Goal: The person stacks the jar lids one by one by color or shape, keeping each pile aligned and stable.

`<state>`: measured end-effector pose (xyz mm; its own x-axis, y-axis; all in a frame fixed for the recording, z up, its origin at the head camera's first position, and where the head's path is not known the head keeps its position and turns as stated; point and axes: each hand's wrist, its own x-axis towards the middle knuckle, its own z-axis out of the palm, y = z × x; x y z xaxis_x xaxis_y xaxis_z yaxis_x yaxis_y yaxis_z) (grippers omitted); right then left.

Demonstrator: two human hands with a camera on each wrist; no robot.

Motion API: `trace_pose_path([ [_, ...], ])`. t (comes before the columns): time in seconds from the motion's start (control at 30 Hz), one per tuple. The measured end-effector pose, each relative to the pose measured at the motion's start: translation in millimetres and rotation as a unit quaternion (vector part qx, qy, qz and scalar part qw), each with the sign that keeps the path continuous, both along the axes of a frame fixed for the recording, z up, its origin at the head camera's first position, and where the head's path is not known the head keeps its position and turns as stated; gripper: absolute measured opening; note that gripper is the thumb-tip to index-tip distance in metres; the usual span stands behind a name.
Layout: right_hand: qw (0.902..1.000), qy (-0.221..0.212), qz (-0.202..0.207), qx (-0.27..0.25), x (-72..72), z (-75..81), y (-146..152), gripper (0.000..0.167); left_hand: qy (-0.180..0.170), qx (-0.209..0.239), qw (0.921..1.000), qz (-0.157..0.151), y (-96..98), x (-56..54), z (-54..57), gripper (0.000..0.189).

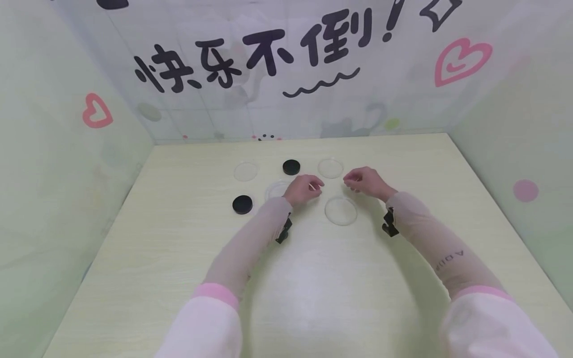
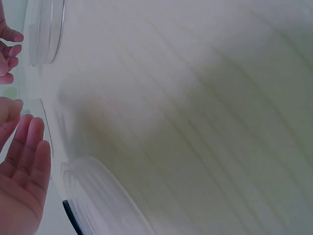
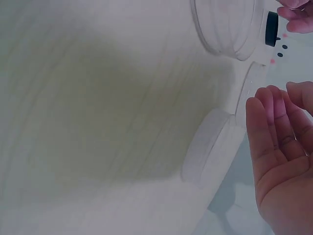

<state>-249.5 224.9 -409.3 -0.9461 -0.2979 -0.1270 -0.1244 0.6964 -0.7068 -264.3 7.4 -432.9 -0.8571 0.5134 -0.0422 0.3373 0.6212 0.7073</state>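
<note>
Two hands being held apart, left hand [image 1: 306,189] and right hand [image 1: 366,182], neither seen gripping anything

The left hand is being held half-curled, a gap being left between thumb and fingers; nothing is being gripped. The right hand is being held loosely bent, thumb near fingertips, and nothing is being shown in it either.

Between them, a front clear dish [image 1: 340,211] is being supported flat by the table [image 1: 331,298], nearer the person, and a back clear dish [image 1: 330,168] is being kept beyond. A third clear dish [image 1: 276,189] is being partly covered by the left arm. Farther left, a pale clear disc [image 1: 245,172] is being seen, with two black discs, a rear one [image 1: 291,167] and a front one [image 1: 242,204]. In the right wrist view a whitish round piece [image 3: 205,147] is being shown beside the right hand; whether it is being hidden from above cannot be told.

By judgement, light, stiff, smooth plastic or glass is being dealt with: slippery, perhaps brittle. Opposite sides of the rim are best being pinched gently, low down, with the thin wall not being squeezed and the broad face being left untouched.
</note>
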Motion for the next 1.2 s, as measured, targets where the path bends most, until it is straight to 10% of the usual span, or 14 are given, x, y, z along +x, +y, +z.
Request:
trace_pose_path([
  [1.2,0.9985,0.023,0.039,0.029,17.3,-19.3,-1.1,0.018,-0.036,-0.06,0.9957,-0.061,11.7,14.6,-1.9,0.024],
])
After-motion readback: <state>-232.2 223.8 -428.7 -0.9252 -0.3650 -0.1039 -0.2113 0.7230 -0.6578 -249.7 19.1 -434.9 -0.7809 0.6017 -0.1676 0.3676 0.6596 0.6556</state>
